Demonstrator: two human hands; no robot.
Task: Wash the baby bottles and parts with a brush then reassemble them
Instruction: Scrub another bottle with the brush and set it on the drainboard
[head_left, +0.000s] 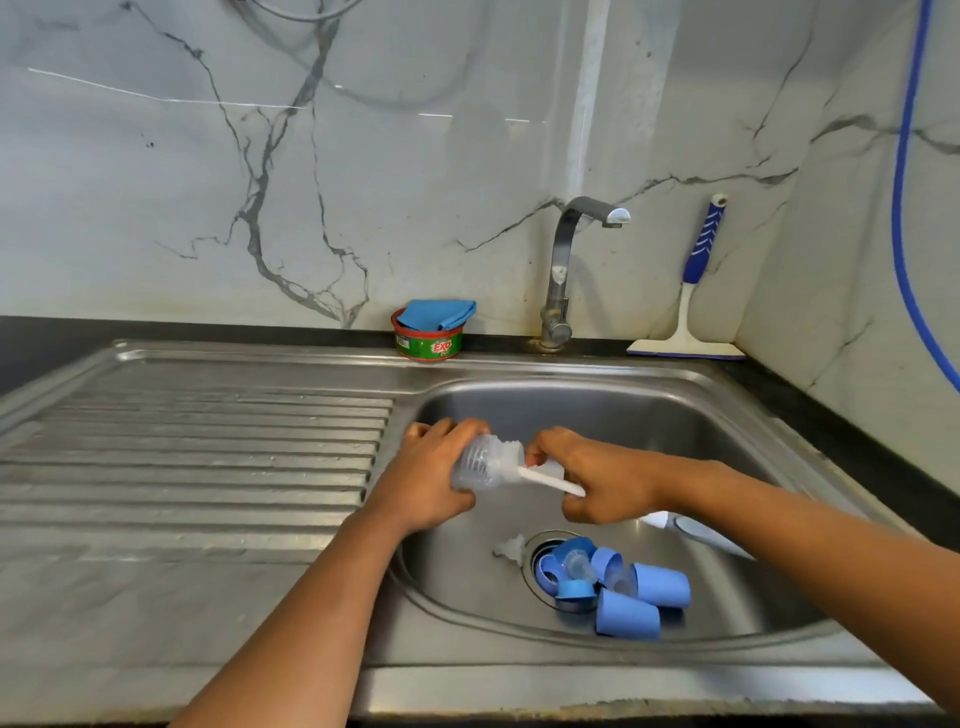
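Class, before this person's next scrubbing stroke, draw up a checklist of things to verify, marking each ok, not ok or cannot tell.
1. Left hand grips the clear bottle: ok.
2. Right hand holds the brush: ok.
3. Brush reaches the bottle's bottom: cannot tell, blurred.
4. Bottle held over the sink: ok.
5. Water running from the tap: not ok, no stream visible.
6. Blue caps lie by the drain: ok.

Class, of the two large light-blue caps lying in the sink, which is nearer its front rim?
The lower cap, by the dark-blue ring; the other cap lies behind it, farther right.
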